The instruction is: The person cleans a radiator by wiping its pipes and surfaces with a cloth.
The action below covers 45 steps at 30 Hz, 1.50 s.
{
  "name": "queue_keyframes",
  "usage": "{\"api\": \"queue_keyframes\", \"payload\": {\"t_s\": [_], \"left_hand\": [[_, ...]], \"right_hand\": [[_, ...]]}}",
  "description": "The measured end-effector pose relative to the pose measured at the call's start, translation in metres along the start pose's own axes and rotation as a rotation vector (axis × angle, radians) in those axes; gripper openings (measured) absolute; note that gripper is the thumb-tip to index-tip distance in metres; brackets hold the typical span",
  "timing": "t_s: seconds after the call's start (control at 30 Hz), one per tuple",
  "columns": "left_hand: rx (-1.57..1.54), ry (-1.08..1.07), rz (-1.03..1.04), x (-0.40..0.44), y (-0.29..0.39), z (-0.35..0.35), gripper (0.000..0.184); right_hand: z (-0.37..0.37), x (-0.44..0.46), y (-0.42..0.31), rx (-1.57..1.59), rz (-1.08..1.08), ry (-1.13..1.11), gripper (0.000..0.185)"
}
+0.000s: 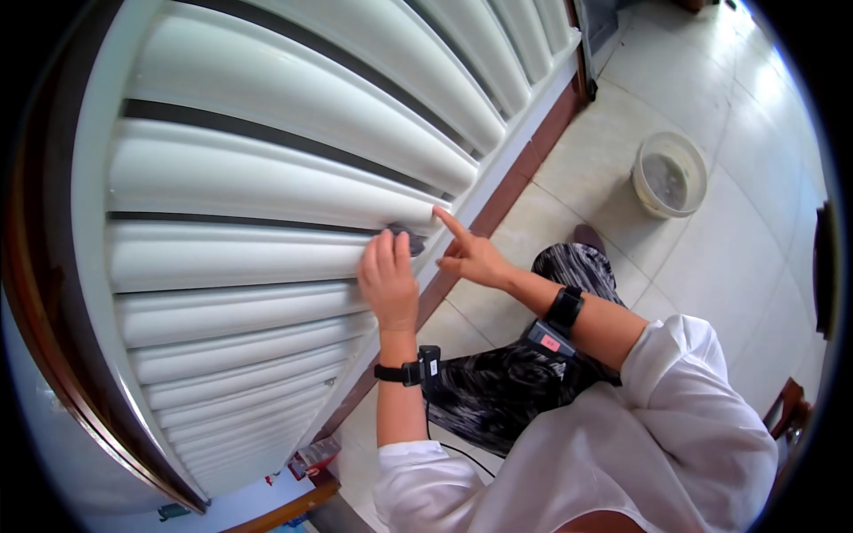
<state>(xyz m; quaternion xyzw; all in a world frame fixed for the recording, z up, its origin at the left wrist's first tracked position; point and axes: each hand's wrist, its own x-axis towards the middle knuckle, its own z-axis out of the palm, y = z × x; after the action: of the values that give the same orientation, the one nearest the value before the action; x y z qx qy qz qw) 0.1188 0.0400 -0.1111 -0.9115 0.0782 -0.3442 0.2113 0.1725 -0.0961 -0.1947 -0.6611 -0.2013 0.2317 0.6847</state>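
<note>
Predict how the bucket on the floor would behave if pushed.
The bucket may slide easily, since the floor tiles look smooth. Its grey contents look like water, so would probably slosh. It looks like translucent plastic, so might flex.

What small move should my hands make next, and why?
Probably nudge the dark cloth under your left hand's fingertips toward the white frame edge: it sits just short of that edge, near the slats' ends, and your right hand's index fingertip is close by, at the end of a neighbouring slat.
</note>
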Motion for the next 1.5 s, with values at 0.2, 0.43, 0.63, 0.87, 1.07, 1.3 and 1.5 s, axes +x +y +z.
{"api": "queue_keyframes", "payload": {"t_s": [0.2,0.43,0.63,0.87,1.07,1.3,1.5], "left_hand": [[-0.138,-0.105,0.149,-0.023,0.022,0.041,0.028],[-0.279,-0.175,0.161,-0.017,0.055,0.064,0.02],[-0.295,-0.128,0.15,0.027,0.078,0.081,0.015],[-0.127,-0.296,0.223,-0.052,0.035,0.049,0.018],[-0.062,-0.463,-0.164,-0.146,-0.027,0.001,0.024],[-1.914,0.342,-1.632,-0.174,-0.036,-0.067,0.024],[-2.344,0.336,-1.501,-0.148,0.017,-0.096,0.028]], "right_hand": [[-0.038,0.006,-0.003,0.579,0.12,0.468,0.043],[-0.046,0.005,-0.013,0.663,0.223,0.447,0.039],[-0.051,0.009,-0.003,0.752,0.014,0.693,0.038],[-0.064,0.001,-0.006,0.629,0.088,0.623,0.035],[-0.055,-0.005,-0.003,0.489,0.191,0.363,0.024],[-0.005,-0.046,-0.043,0.204,0.123,-0.147,0.042],[0.062,-0.091,-0.069,0.022,-0.099,-0.435,0.06]]}}
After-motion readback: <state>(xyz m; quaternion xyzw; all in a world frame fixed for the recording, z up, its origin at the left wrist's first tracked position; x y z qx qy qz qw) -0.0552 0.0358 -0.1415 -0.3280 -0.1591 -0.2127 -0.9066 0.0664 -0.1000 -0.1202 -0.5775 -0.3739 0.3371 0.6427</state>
